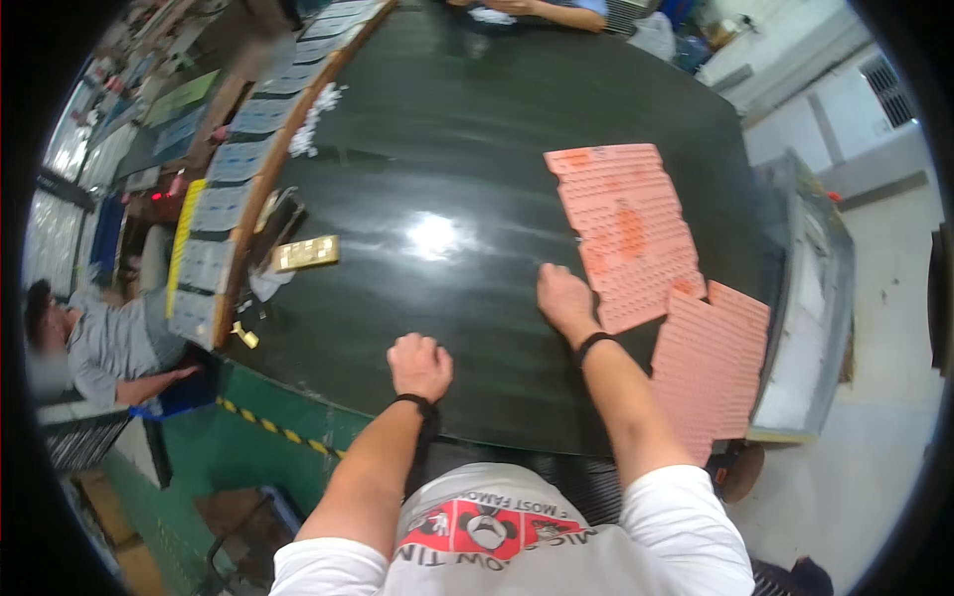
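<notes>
The right hand (564,301) was laid flat on the belt (447,179), fingers together and pressed down, touching the near left edge of the pink sheet (626,233). That sheet was spread along the belt's right side, its edges ragged. A second pink sheet (711,368) was seen overlapping its near corner and hanging past the belt's near right edge. The left hand (419,366) was curled into a fist near the belt's front edge, nothing seen inside it, well apart from both sheets.

The belt was dark, glossy and wide, with a lamp's glare caught in the middle. A gold bar (306,253) was set near the left edge, white scraps (316,119) scattered farther along it. A grey tray (810,298) was mounted past the right edge. Blue-grey panels (243,159) were lined up beyond the left rim. A seated person (104,348) was glimpsed at far left, and another person's arm (556,12) across the far end. Between hand and sheet, nothing was in the way.
</notes>
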`<act>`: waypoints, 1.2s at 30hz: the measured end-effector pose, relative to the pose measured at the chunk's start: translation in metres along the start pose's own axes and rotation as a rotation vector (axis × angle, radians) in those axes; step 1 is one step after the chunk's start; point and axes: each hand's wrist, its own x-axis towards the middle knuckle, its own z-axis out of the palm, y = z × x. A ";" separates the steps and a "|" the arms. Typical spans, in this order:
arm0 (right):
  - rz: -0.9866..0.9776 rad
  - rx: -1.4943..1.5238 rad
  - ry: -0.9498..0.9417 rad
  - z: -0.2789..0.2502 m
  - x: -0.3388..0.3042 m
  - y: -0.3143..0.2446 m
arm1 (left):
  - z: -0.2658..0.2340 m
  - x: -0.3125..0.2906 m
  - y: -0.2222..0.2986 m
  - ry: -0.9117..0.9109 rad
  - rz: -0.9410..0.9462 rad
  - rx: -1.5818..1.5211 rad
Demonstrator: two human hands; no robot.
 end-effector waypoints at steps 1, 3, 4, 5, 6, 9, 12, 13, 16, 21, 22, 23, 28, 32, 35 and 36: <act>-0.032 -0.007 0.025 0.001 -0.002 0.006 | -0.003 0.002 0.005 -0.040 -0.020 0.021; 0.013 -0.001 0.069 -0.009 -0.010 0.012 | 0.003 0.004 0.007 -0.017 -0.020 -0.023; -0.021 0.019 0.120 0.002 -0.016 0.030 | 0.008 0.007 0.012 -0.024 -0.009 -0.041; -0.022 0.009 0.112 0.001 -0.021 0.031 | 0.014 0.005 0.010 -0.010 0.001 -0.047; -0.055 0.001 0.124 -0.011 -0.028 0.029 | 0.015 0.004 0.009 0.018 0.001 -0.072; -0.011 0.059 0.012 -0.004 -0.038 0.041 | 0.005 0.008 0.012 -0.052 -0.018 -0.030; -0.026 0.142 -0.092 -0.010 -0.033 0.040 | 0.002 0.009 0.010 0.039 0.018 -0.067; -0.023 0.212 -0.054 -0.005 -0.033 0.041 | 0.003 0.008 0.007 0.070 0.038 -0.058; 0.099 0.328 0.084 -0.004 -0.043 0.041 | 0.008 0.007 0.007 0.048 0.047 -0.057; 0.378 0.688 0.325 -0.038 -0.099 0.052 | 0.006 0.003 0.000 0.030 0.080 -0.045; 0.433 0.642 0.379 -0.046 -0.114 0.070 | 0.004 0.000 0.005 0.066 0.078 -0.025; 0.474 0.607 0.428 -0.055 -0.127 0.087 | 0.008 -0.003 -0.001 0.085 0.099 -0.006; 0.849 0.230 0.676 -0.181 -0.204 0.281 | 0.014 0.001 0.004 0.052 0.089 0.038; 1.578 0.129 0.941 -0.281 -0.237 0.379 | 0.007 -0.005 -0.001 0.074 0.094 0.062; 1.395 -0.094 0.747 -0.273 -0.247 0.383 | 0.009 0.005 0.006 0.089 0.113 0.026; 1.244 -0.110 0.657 -0.251 -0.238 0.368 | 0.007 0.003 0.003 0.074 0.111 0.032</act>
